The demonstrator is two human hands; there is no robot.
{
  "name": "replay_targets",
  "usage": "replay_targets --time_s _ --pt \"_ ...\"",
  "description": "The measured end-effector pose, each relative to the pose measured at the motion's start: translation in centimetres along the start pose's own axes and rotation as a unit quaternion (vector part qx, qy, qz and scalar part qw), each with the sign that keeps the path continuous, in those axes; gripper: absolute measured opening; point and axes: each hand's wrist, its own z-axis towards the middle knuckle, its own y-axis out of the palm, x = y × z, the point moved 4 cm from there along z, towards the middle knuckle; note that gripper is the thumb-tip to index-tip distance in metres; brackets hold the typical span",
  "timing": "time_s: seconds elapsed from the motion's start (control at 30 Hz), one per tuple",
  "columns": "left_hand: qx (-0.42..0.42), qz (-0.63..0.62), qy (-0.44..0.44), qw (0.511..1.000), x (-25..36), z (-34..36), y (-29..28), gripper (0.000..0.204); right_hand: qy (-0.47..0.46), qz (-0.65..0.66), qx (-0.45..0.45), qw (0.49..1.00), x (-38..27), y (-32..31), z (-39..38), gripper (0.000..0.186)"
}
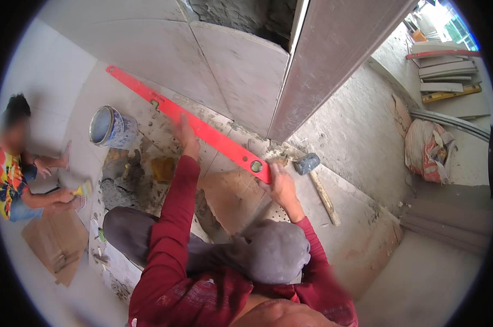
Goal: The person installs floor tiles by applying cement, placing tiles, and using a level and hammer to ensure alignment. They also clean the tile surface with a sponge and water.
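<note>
A long red spirit level (216,136) stretches slantwise in front of the lower grey wall tiles (241,76), from far left down to near right. My left hand (187,139) grips it near the middle, its fingers partly hidden behind the bar. At the near right end, my right hand (282,188) is closed around the level beside its round vial. Whether the bar touches the wall I cannot tell. Just right of that hand, a mallet (325,203) with a dark head and wooden handle lies on the floor.
A paint-splashed bucket (125,132) stands left of the level. Further left, a crouching person (17,163) holds a yellow brush (84,188) near a cardboard piece (58,245). A door frame (333,65) rises ahead. At right are a sack (427,150) and stacked tile strips (448,70).
</note>
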Motion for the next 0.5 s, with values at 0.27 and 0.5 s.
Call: replay_targets --time_s 0.27,0.5 --pt "-0.076 -0.046 0.089 0.992 20.3 -1.7 10.3 0.032 -0.142 0.012 0.239 0.961 -9.2 -12.8 3.5 0.075" --pt "-0.073 -0.045 0.047 0.995 26.3 3.4 12.9 0.020 -0.269 0.033 0.408 0.872 -12.4 -16.4 5.8 0.070"
